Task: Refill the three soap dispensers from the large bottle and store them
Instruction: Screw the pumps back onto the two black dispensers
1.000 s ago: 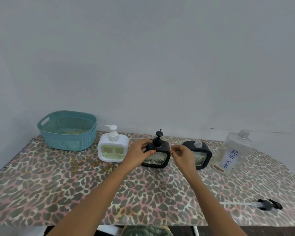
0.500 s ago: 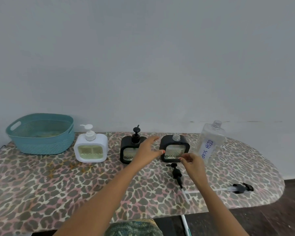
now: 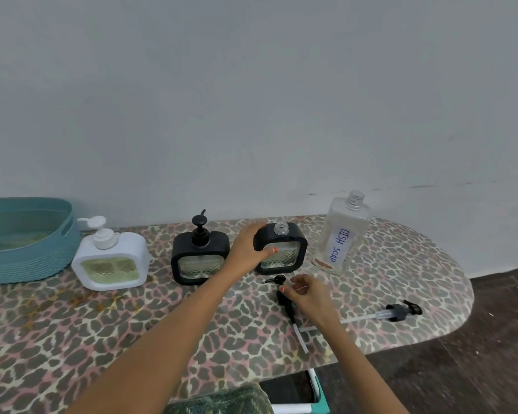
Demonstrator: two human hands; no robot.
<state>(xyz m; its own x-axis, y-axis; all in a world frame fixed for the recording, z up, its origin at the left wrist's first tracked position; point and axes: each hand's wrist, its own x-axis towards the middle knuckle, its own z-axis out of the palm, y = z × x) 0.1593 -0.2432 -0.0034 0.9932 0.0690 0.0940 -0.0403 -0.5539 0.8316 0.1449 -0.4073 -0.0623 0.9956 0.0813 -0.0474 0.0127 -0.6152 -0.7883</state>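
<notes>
On leopard-print table (image 3: 72, 339), left hand (image 3: 245, 249) is gripping uncapped black dispenser (image 3: 287, 252), standing left of DISH SOAP bottle (image 3: 341, 237); right hand (image 3: 308, 291) is pinching black pump (image 3: 287, 306) lying just nearer.

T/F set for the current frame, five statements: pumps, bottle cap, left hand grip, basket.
1. The white dispenser has its pump fitted. True.
2. Both black dispensers have pumps fitted. False: the right black dispenser has an open neck; a loose black pump lies on the table in front of it.
3. The large bottle is capped. False: its threaded neck is open.
4. The left hand has its grip on the right black dispenser. True.
5. A dispenser sits in the teal basket. False: all three stand on the table.
</notes>
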